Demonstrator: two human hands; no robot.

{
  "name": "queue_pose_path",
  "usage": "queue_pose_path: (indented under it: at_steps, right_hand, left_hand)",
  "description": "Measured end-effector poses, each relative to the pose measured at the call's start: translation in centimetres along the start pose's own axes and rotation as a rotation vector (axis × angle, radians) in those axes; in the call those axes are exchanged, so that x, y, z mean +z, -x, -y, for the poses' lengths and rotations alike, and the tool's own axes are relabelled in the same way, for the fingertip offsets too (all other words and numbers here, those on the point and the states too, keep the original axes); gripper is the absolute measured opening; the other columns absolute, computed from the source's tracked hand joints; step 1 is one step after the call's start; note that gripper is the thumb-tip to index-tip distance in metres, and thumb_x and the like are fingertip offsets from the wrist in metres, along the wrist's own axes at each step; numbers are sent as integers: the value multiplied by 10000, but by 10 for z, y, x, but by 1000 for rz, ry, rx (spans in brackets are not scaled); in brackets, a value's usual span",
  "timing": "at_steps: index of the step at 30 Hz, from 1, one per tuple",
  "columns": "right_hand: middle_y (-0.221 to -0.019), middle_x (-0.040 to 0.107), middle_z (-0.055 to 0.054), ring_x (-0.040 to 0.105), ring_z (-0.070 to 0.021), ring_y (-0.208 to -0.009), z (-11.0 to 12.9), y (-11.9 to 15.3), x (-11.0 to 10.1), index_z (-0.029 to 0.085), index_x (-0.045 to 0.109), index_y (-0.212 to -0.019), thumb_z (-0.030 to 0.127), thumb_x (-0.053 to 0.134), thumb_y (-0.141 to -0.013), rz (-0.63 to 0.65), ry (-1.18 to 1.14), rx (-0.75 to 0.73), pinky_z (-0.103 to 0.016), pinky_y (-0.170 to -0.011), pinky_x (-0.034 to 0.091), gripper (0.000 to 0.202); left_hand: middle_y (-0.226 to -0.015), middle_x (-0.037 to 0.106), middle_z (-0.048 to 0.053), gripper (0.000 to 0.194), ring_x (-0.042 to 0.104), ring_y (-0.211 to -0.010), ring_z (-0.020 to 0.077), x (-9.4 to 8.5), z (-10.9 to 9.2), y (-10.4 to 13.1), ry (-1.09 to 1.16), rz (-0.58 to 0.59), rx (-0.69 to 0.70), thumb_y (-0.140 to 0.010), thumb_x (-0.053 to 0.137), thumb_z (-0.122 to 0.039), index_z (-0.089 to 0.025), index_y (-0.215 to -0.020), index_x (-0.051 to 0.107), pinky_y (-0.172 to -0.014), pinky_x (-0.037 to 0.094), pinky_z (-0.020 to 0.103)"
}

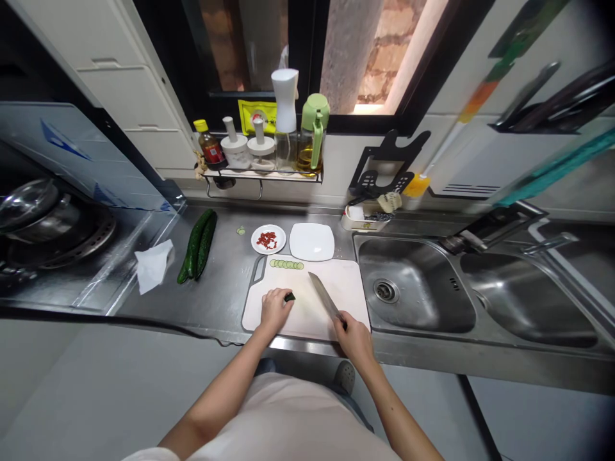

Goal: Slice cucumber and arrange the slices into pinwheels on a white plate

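Left hand rests on the white cutting board, grip closed over a cucumber piece; only its dark green end shows past the fingers, the remainder is hidden under the hand. Right hand has its grip wrapped round the handle of a knife; the handle is covered by the hand, and the blade points up-left toward the cucumber piece, not touching it. A row of cucumber slices lies at the board's far edge. Behind the board: a small plate with red bits, too small to identify, and an empty white plate. Two whole cucumbers lie left on the steel worktop, near a crumpled tissue. Sink just right of the board.
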State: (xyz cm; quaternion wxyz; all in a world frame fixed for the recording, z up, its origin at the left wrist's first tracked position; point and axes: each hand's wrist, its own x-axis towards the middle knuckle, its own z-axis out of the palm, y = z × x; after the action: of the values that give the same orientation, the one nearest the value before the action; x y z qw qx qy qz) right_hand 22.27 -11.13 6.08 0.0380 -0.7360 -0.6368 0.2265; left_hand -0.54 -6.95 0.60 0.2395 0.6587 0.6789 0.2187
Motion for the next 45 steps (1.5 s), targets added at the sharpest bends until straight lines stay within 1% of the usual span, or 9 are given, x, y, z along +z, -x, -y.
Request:
queue_pose_path:
  at_steps: [3, 7, 13, 17, 20, 25, 28, 34, 45]
  right_hand:
    - [-902, 725, -43, 637, -172, -782, 0, 1, -1, 246, 648, -1111, 328, 449, -905, -6, 0, 12, -235, -615, 305, 298]
    - [-922, 727, -49, 643, -181, -793, -2, 2, -1, 242, 642, -1124, 325, 435, -907, 1, -8, 11, -239, -618, 306, 311]
    - [-897, 725, -38, 642, -177, -784, -3, 2, 1, 240, 651, -1077, 313, 425, -902, 10, -19, -3, -234, -603, 299, 295]
    - [-899, 724, -36, 640, -170, -774, -1, 0, 2, 248, 648, -1088, 332, 428, -904, 5, -23, 0, -229, -606, 307, 299]
    - [-906, 725, -37, 641, -173, -780, 0, 0, 2, 250, 651, -1084, 336, 433, -902, 7, -27, 15, -232, -608, 309, 297]
    - [-907, 727, -36, 644, -172, -783, -3, 1, 2, 250, 655, -1078, 329, 444, -894, 0, -48, 34, -232, -612, 314, 291]
    - [-904, 727, -42, 643, -176, -784, -7, 2, 3, 247, 656, -1079, 330, 442, -895, -2, -49, 63, -231, -610, 319, 294]
    - [-888, 725, -42, 642, -180, -776, -9, 4, 5, 251, 655, -1089, 363, 425, -902, 3, -57, 99, -231, -606, 328, 317]
    - [-909, 724, -44, 645, -188, -810, -5, 0, 4, 242, 654, -1084, 365, 419, -903, 8, -78, 97, -238, -626, 333, 321]
  left_hand:
    - [-994, 677, 44, 262, 577, -951, 200, -6, 10, -11, 82, -123, -33, -782, 630, -282, -240, -1038, 667, -882, 413, 342]
    - [-959, 682, 59, 308, 591, -847, 188, -20, 31, -39, 182, -360, -104, -770, 634, -304, -213, -1062, 669, -820, 454, 323]
    - [-986, 680, 81, 390, 616, -826, 164, -42, 69, -100, 415, -699, -319, -791, 598, -315, -170, -1152, 629, -820, 485, 309]
    - [-1055, 665, 123, 380, 633, -935, 163, -55, 93, -141, 590, -796, -398, -837, 514, -238, -121, -1192, 586, -872, 487, 291]
    - [-1074, 666, 118, 376, 637, -962, 157, -64, 109, -160, 559, -721, -380, -826, 523, -200, -132, -1191, 583, -886, 484, 271]
    - [-1058, 684, 87, 338, 636, -967, 197, -80, 126, -176, 239, -534, -461, -750, 639, -212, -180, -1087, 644, -902, 467, 322]
    - [-1040, 694, 79, 317, 631, -983, 212, -89, 129, -185, 116, -470, -494, -730, 668, -226, -192, -1045, 659, -902, 454, 332]
    - [-1006, 707, 85, 295, 630, -966, 211, -99, 131, -200, 24, -433, -508, -723, 683, -240, -189, -1013, 669, -857, 453, 317]
    - [-1005, 707, 99, 303, 644, -921, 188, -98, 133, -213, 57, -439, -479, -737, 660, -193, -141, -1036, 668, -853, 463, 289]
